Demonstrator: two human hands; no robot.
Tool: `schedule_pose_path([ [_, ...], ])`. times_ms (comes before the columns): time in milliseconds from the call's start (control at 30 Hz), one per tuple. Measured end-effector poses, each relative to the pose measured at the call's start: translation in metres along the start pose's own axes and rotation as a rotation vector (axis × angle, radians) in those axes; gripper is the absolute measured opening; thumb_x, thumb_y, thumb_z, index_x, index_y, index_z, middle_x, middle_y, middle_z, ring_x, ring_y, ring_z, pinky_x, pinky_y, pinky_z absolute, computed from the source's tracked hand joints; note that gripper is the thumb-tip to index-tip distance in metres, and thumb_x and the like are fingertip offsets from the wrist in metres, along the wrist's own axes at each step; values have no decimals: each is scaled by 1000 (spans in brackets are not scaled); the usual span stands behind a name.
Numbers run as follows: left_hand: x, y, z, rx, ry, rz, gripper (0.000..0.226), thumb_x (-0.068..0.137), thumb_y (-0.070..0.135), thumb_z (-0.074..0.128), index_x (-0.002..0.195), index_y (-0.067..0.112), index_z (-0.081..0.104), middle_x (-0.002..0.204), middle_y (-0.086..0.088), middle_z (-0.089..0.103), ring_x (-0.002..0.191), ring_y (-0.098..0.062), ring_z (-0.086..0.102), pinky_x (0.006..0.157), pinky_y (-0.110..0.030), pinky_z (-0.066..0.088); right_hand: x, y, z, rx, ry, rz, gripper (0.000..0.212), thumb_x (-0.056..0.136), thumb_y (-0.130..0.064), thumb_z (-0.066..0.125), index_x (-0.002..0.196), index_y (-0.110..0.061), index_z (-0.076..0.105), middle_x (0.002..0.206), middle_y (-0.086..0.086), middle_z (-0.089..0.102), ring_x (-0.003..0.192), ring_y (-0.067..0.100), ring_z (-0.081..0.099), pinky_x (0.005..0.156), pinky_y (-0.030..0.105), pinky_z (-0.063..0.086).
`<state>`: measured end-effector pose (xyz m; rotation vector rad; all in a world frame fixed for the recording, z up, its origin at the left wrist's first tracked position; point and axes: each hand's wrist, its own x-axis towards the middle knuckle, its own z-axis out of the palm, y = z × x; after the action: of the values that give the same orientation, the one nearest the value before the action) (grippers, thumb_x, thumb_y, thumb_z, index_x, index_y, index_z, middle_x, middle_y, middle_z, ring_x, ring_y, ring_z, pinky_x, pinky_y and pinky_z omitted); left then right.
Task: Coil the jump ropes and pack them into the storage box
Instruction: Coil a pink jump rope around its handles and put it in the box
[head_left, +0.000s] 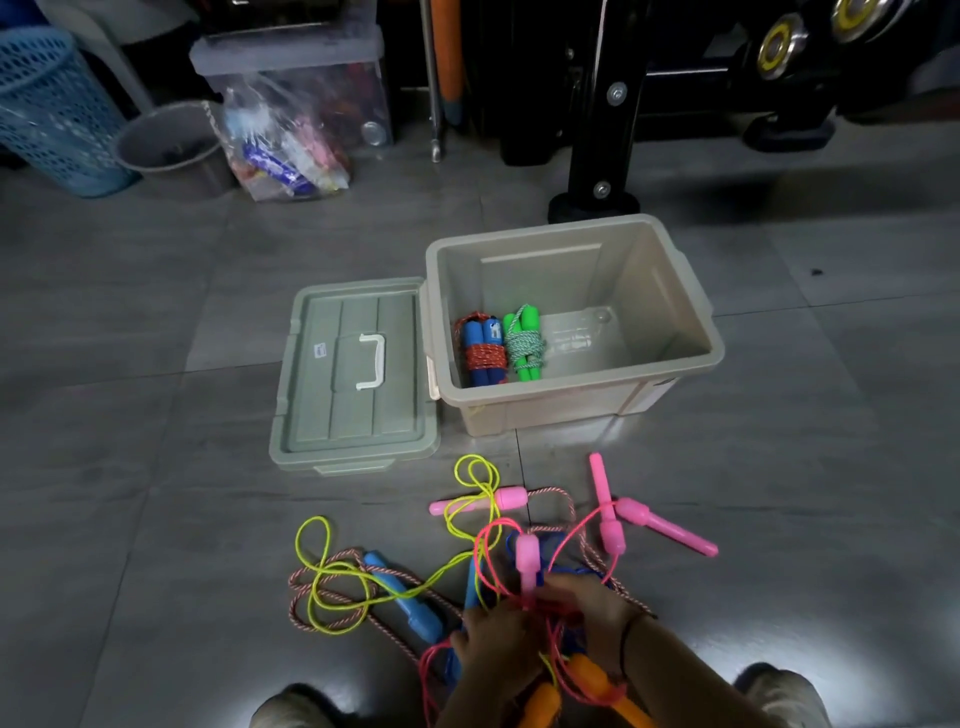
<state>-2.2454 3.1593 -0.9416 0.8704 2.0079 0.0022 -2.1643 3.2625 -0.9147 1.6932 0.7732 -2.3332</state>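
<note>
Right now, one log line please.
step: untangling | left hand: holds red cord | right hand: grips pink handle | storage box: blue bundle, green bundle inside | lid: off

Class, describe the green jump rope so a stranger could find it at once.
Find the open beige storage box beside its lid. Two bundles lie inside; the green jump rope is farther from the lid, with green handles and green-white cord, unlike the blue-handled bundle.

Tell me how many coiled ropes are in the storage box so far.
2. The blue-handled rope sits by the left wall of the storage box; the green-handled rope lies beside it, to its right. None seems hidden.
</note>
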Motion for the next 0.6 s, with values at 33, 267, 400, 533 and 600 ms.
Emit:
schedule_pose_path([
  [33, -2, -2, -4, -27, 59, 20, 70, 66, 66, 12, 116, 44, 57, 127, 19, 54, 123, -23, 44, 102, -39, 31, -3, -1, -3, 28, 12, -19, 28, 90, -10, 54, 110, 6, 63, 92, 20, 68, 76, 30, 65, 63, 34, 54],
  [267, -37, 13, -49, -496, 425, 117, 25, 63, 71, 44, 65, 52, 61, 77, 29, 60, 92, -7, 57, 84, -33, 46, -64, -25, 7, 168, -43, -186, 25, 95, -12, 44, 101, 5, 62, 80, 17, 69, 52, 13, 63, 47, 19, 49],
  [400, -68, 41, -85, -860, 526, 207, 37, 75, 28, 74, 53, 23, 45, 57, 9, 48, 57, -4, 45, 63, -28, 40, -106, -46, 23, 125, -25, -305, 25, 94, -16, 42, 111, -9, 58, 75, -1, 71, 53, 10, 37, 49, 24, 26],
  [533, -103, 63, -129, -905, 548, 299, 39, 77, 12, 73, 62, 19, 38, 62, 4, 43, 55, -5, 37, 57, -24, 32, -162, -69, 42, 27, -72, -389, 22, 76, -24, 59, 96, -14, 63, 66, -2, 53, 47, 6, 35, 49, 21, 25],
  [600, -122, 69, -152, -885, 542, 315, 32, 77, 7, 73, 71, 18, 43, 66, 5, 45, 58, -7, 41, 55, -19, 33, -189, -80, 49, 31, -122, -422, 20, 89, -21, 47, 94, -12, 64, 71, 0, 54, 50, 8, 35, 48, 22, 25],
])
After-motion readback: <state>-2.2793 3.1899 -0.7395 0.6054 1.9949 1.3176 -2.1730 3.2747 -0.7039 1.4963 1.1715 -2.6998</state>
